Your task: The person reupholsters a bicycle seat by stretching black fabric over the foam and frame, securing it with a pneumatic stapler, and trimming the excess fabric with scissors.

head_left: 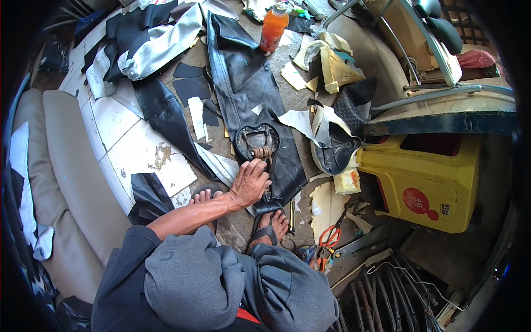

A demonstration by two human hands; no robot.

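Note:
My left hand (250, 183) reaches from the lower left, fingers bent round a black saddle-shaped base (240, 141) with brown coiled parts (263, 151) on it, lying on a long sheet of black vinyl (238, 83). My right hand (313, 262) is mostly hidden past my right knee, beside orange-handled scissors (330, 237); its fingers are unclear. Another black seat shell (337, 149) with pale torn covering sits just right of the vinyl. My sandalled feet (272, 227) are close to the sheet's near end.
Vinyl scraps (149, 44) and foam offcuts (338, 69) litter the tiled floor (135, 141). An orange drink bottle (274, 30) stands at the far side. A beige cushion (72, 166) lies left, a yellow plastic crate (437, 182) right, dark metal frames (376, 293) lower right.

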